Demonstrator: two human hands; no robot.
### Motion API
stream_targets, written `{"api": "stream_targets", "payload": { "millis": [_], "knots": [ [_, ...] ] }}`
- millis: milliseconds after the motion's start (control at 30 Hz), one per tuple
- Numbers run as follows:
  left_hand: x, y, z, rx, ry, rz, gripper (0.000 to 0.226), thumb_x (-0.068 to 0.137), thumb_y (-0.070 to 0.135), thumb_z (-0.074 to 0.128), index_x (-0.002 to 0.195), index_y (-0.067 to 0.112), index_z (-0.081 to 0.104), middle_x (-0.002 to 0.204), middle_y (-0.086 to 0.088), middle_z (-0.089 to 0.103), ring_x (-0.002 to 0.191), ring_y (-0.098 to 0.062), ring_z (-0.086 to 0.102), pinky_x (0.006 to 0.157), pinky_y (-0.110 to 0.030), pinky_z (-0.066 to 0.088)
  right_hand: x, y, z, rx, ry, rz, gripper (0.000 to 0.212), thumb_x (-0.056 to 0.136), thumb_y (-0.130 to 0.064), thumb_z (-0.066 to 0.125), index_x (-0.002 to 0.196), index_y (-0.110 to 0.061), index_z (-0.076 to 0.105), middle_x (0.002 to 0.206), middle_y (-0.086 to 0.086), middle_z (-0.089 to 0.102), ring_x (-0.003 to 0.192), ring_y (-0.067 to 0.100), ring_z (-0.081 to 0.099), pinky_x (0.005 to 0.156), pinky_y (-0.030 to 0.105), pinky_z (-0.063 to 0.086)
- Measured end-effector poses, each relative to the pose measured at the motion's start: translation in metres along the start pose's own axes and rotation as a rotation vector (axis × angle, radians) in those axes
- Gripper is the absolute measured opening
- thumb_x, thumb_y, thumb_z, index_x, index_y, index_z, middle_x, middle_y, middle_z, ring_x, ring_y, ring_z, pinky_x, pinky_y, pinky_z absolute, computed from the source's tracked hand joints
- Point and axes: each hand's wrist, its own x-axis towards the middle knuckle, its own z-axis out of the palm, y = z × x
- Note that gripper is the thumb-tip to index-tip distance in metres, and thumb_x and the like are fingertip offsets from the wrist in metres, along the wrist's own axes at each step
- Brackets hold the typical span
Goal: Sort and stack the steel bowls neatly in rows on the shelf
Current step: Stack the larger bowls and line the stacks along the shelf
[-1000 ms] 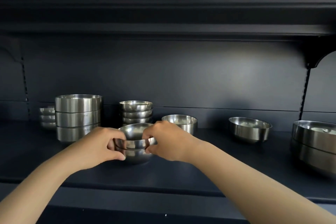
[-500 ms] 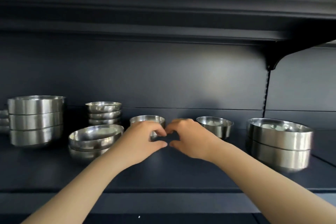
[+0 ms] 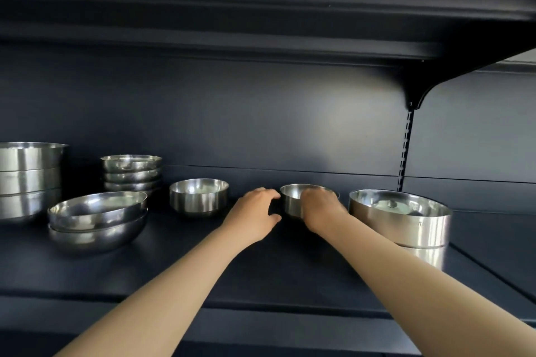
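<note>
Dark shelf [image 3: 203, 275] — steel bowls [image 3: 199, 196], stacks [image 3: 97, 219]

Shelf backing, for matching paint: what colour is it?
Dark navy, nearly black, matte back panel; head view.

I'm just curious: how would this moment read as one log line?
right hand: grips small bowl | left hand: open beside it | bowl: on shelf

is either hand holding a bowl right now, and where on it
The right hand grips the small steel bowl over its right rim and side. The left hand is cupped beside its left wall, apparently not yet touching.
</note>
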Motion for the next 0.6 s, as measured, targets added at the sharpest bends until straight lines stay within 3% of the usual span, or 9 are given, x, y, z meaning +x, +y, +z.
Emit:
{"api": "stream_targets", "payload": {
  "millis": [267, 367, 467, 600],
  "knots": [
    [0.020, 0.009, 0.004, 0.066, -0.098, 0.151, 0.042, 0.087, 0.019, 0.062, 0.128, 0.019, 0.051, 0.128, 0.005, 0.049, 0.113, -0.020, 0.054, 0.094, -0.038, 0.045, -0.003, -0.004, -0.008, -0.029, 0.107, -0.079, 0.033, 0.091, -0.003, 0.046, 0.124, -0.005, 0.050, 0.124, 0.013, 0.058, 0.113, 0.029, 0.057, 0.091, 0.036, 0.045],
    [0.019, 0.008, -0.013, 0.060, -0.063, 0.171, 0.027, 0.084, 0.027, 0.067, 0.109, 0.021, 0.060, 0.104, 0.008, 0.055, 0.098, -0.016, 0.057, 0.082, -0.030, 0.045, -0.016, -0.003, -0.022, -0.005, 0.184, -0.176, 0.028, 0.091, -0.003, 0.045, 0.117, -0.005, 0.055, 0.118, 0.014, 0.061, 0.108, 0.030, 0.059, 0.089, 0.036, 0.046],
    [0.013, 0.016, -0.046, -0.031, 0.009, 0.169, 0.015, 0.078, 0.028, 0.074, 0.082, 0.021, 0.062, 0.071, 0.016, 0.058, 0.065, -0.004, 0.059, 0.063, -0.023, 0.040, -0.034, 0.009, -0.047, 0.029, 0.303, -0.226, 0.021, 0.092, -0.004, 0.047, 0.108, -0.004, 0.059, 0.113, 0.015, 0.063, 0.104, 0.034, 0.061, 0.081, 0.035, 0.046],
    [0.006, 0.059, -0.082, -0.170, 0.092, 0.179, 0.008, 0.081, 0.027, 0.071, 0.080, 0.025, 0.064, 0.064, 0.008, 0.065, 0.058, -0.001, 0.062, 0.055, -0.014, 0.046, -0.054, 0.048, -0.085, 0.118, 0.439, -0.278, 0.020, 0.091, -0.011, 0.049, 0.107, -0.009, 0.061, 0.107, 0.016, 0.063, 0.097, 0.037, 0.061, 0.071, 0.031, 0.042]
  ]
}}
